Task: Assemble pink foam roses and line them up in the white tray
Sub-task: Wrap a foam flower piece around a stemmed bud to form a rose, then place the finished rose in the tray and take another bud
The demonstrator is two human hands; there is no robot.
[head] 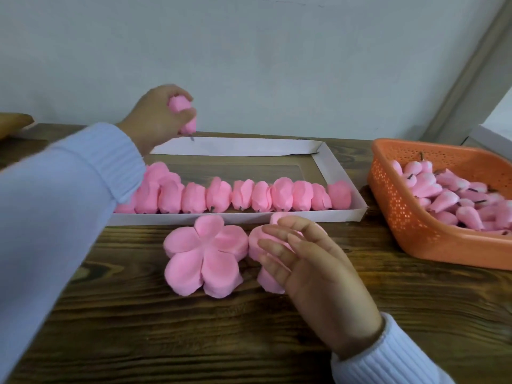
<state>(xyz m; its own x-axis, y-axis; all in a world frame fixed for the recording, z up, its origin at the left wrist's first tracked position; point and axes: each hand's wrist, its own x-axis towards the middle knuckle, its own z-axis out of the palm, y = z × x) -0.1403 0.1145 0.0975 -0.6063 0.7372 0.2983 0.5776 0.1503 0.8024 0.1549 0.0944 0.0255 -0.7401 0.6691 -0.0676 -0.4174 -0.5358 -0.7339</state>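
Pink foam roses (pixel 249 196) stand in one row along the near side of the white tray (pixel 327 164). They are packed side by side, each a closed bud of soft matte petals, and some show a short dark stub at the base. The row runs from under the pale blue sleeve (pixel 55 203) to near the tray's right wall.

The left hand (pixel 155 117) is raised over the tray's far left corner. Its fingers are curled tight round one more rose (pixel 181 105). The pink head bulges out above the fingers and a thin dark stem tip pokes out below them, pointing down at the tray.

The right hand (pixel 313 261) lies low over the wooden table (pixel 194 328) in front of the tray, its fingers straight, spread and holding nothing. Under its fingertips sits a pile of pink petal pieces (pixel 256 245); I cannot tell whether they press on it. Just left of those fingertips lies a flat five-petalled petal stack (pixel 205 259), rounded lobes fanned out like a flower, touching the pile. Well to the right of that hand an orange basket (pixel 401 217) holds a heap of pink buds (pixel 448 200) with dark stems.
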